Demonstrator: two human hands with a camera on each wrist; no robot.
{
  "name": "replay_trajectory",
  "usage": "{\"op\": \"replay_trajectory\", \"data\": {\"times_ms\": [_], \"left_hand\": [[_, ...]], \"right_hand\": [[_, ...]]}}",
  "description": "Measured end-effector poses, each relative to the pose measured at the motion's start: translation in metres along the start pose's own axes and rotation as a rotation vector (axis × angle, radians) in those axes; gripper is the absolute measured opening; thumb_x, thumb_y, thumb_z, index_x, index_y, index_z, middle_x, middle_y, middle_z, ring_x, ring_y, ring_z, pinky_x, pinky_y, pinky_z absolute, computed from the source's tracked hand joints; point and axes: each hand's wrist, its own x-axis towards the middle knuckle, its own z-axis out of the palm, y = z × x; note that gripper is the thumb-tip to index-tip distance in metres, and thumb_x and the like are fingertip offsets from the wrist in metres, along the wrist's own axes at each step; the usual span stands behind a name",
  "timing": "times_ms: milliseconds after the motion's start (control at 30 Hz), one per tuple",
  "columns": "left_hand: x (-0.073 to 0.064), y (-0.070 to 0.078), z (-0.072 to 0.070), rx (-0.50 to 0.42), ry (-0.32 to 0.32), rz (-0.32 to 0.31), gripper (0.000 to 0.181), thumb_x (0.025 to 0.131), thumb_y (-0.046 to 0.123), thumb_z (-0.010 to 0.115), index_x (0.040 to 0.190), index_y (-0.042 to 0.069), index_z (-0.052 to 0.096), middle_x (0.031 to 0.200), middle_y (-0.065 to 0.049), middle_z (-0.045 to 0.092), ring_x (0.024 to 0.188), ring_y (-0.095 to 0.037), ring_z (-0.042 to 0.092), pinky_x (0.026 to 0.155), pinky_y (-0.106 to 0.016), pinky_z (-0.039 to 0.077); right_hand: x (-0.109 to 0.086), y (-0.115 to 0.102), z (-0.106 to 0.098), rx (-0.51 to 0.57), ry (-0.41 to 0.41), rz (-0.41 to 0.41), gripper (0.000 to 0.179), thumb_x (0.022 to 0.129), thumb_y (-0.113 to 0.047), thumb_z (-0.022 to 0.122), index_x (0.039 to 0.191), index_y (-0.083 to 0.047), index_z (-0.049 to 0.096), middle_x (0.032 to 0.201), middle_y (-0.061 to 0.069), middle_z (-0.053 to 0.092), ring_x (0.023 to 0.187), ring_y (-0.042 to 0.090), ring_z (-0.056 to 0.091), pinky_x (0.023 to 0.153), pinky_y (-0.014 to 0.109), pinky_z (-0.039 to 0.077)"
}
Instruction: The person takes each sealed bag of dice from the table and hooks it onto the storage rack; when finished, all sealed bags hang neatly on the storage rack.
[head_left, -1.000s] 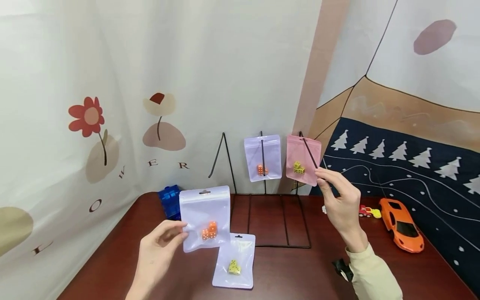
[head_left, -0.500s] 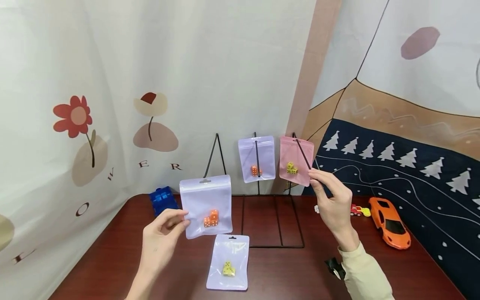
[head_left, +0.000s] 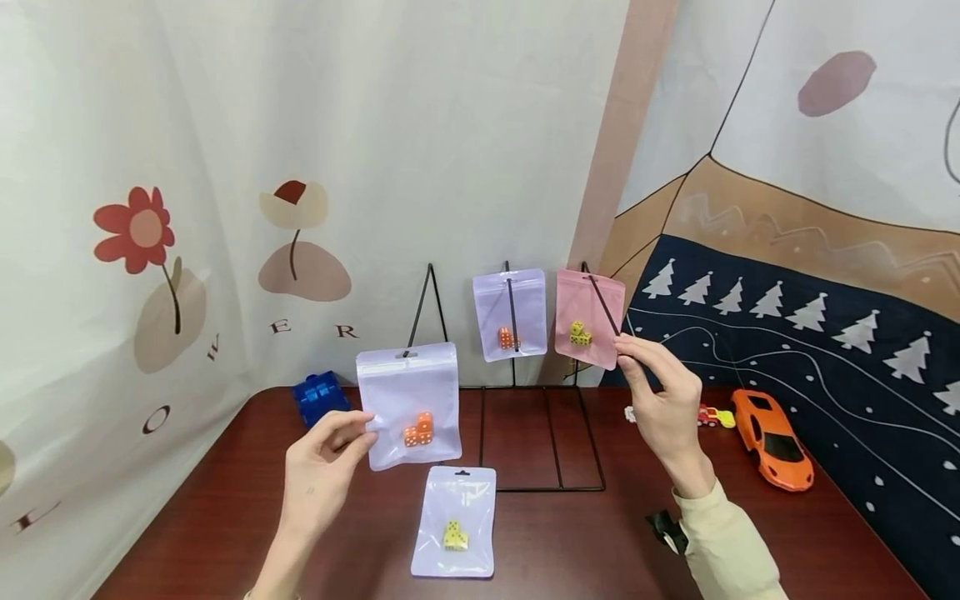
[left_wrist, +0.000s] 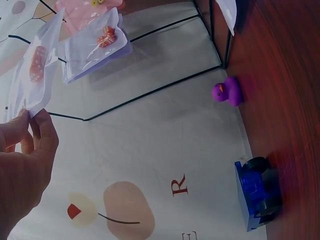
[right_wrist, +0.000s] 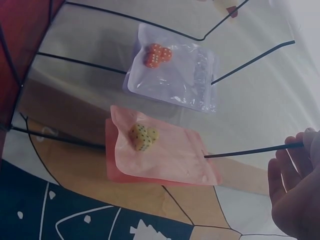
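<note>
My left hand [head_left: 326, 467] pinches the lower left edge of a lilac zip bag [head_left: 390, 392] with orange dice [head_left: 418, 431] inside. The bag's hang hole lies at the tip of the left hook of a black wire rack [head_left: 543, 490]; I cannot tell whether the hook passes through. With its fingertips, my right hand [head_left: 667, 400] holds the tip of the right hook [right_wrist: 250, 151]. On that hook hangs a pink bag [head_left: 588, 292] with yellow dice. The middle hook carries a lilac bag [head_left: 534, 312] with orange dice. In the right wrist view, a second layer shows behind each hanging bag.
A lilac bag [head_left: 431, 546] with yellow dice lies on the dark red table [head_left: 570, 550]. At the back left sits a blue toy vehicle [head_left: 318, 396], with a purple duck [left_wrist: 227, 92] near the rack. An orange toy car [head_left: 772, 437] and smaller toys [head_left: 716, 417] stand right.
The left hand has raised the lilac bag, bringing its hole up to the left hook's tip. The right hand keeps its hold on the right hook. The head view has shifted slightly.
</note>
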Motion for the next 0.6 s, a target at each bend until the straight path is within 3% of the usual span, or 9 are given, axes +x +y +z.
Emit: {"op": "replay_trajectory", "data": {"times_ms": [367,600], "left_hand": [[0.009,-0.004,0.006,0.010,0.005,0.001,0.024,0.079,-0.014,0.068,0.102,-0.004,0.067,0.091,-0.011,0.064,0.083,-0.012,0.065,0.073,-0.018,0.054],[0.017,-0.008,0.015,-0.041,0.015,-0.012,0.024,0.080,-0.013,0.068,0.102,-0.004,0.068,0.092,-0.013,0.064,0.083,-0.011,0.066,0.076,-0.020,0.053]], "right_hand": [[-0.001,0.001,0.000,0.000,-0.004,0.001,0.026,0.071,0.026,0.064,0.095,0.014,0.067,0.099,0.028,0.065,0.098,0.025,0.064,0.092,0.025,0.047],[-0.001,0.001,0.000,0.001,-0.005,0.001,0.013,0.084,0.010,0.065,0.096,0.014,0.067,0.099,0.028,0.065,0.098,0.025,0.063,0.092,0.025,0.047]]}}
